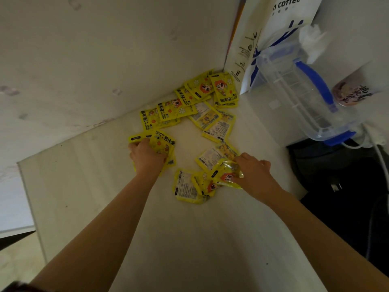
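Several yellow hand-warmer packets lie scattered on a pale table (189, 239), running from the far wall corner toward me. My left hand (147, 157) rests on a small stack of packets (164, 144) at the left, fingers curled over its edge. My right hand (252, 171) pinches a crinkled packet (229, 173) that sits on a low pile (195, 186) in front of me. More packets (210, 89) lean against the wall in the corner, and a few (212, 121) lie face down showing white labels.
A white paper coffee bag (280, 28) stands at the back right. Beside it sits a clear plastic container with blue handle and clips (305, 98), with a cup (353, 89) behind it. A dark bag (336, 182) lies beyond the table's right edge. The wall borders the table's far side.
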`<state>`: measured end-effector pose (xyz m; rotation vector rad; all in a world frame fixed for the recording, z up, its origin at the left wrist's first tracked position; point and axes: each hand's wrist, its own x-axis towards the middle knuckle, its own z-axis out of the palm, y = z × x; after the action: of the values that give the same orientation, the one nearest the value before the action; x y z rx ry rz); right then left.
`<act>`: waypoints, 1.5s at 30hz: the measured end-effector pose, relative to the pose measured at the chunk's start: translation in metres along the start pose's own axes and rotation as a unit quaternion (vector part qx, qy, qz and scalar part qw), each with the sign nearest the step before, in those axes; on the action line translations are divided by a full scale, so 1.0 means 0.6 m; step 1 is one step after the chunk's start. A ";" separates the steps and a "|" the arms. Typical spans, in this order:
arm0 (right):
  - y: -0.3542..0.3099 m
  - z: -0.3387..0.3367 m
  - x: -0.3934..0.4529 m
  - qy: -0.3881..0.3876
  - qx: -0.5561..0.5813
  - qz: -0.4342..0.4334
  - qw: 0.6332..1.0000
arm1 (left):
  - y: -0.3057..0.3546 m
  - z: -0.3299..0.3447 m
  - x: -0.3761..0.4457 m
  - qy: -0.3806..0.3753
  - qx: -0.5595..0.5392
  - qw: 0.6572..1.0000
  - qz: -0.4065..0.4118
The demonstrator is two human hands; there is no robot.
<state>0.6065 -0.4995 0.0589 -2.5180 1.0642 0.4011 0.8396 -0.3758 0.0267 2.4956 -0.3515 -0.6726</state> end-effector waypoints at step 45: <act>0.006 -0.059 0.049 -0.070 0.138 0.006 0.988 | -0.059 -0.065 -0.057 0.020 -0.257 0.961 -0.098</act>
<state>0.6273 -0.5358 0.0778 -2.2064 1.0065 0.3985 0.8351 -0.3174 0.0496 2.0532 0.0844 -0.6863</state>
